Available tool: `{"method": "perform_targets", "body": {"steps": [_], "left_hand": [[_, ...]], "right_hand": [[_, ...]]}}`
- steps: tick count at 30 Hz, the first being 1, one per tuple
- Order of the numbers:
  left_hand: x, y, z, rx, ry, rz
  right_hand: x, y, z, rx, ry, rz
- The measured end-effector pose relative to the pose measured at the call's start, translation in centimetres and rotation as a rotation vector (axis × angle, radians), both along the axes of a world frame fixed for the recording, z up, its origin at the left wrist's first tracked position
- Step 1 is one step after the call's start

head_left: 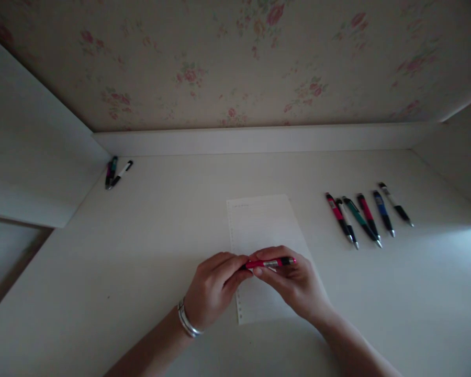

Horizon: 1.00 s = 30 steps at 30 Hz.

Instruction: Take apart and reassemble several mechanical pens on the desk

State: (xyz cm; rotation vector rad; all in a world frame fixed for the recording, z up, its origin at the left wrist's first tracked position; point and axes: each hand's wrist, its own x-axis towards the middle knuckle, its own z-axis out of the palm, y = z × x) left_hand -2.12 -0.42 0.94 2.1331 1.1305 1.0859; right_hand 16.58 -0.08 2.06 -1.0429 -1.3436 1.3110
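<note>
Left hand (215, 283) and right hand (298, 288) are pinching a red-and-black click pen (270, 264) at lower centre of the frame, its left end partly hidden. With six pens (366, 208) lying at right and three pens (123, 172) at upper left, the work is probably standing midway, this one not yet set down. Forearms (153, 343) are slanting inward from the bottom edge, hands meeting above a loose-leaf sheet (259, 222).
</note>
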Motion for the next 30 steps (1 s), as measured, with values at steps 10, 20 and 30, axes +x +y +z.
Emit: {"method": "perform_targets", "body": {"steps": [10,20,30], "left_hand": [[-0.2,-0.1,0.1,-0.004,0.026,-0.083],[-0.2,0.1,-0.1,0.131,0.140,0.033],[-5.3,1.6,2.4,-0.199,0.520,-0.058]], "right_hand": [[0.4,0.4,-0.1,-0.098,0.036,-0.031],[0.1,-0.3,-0.2,-0.044,-0.102,0.036],[1.1,1.1,-0.9,-0.190,0.194,-0.274]]}}
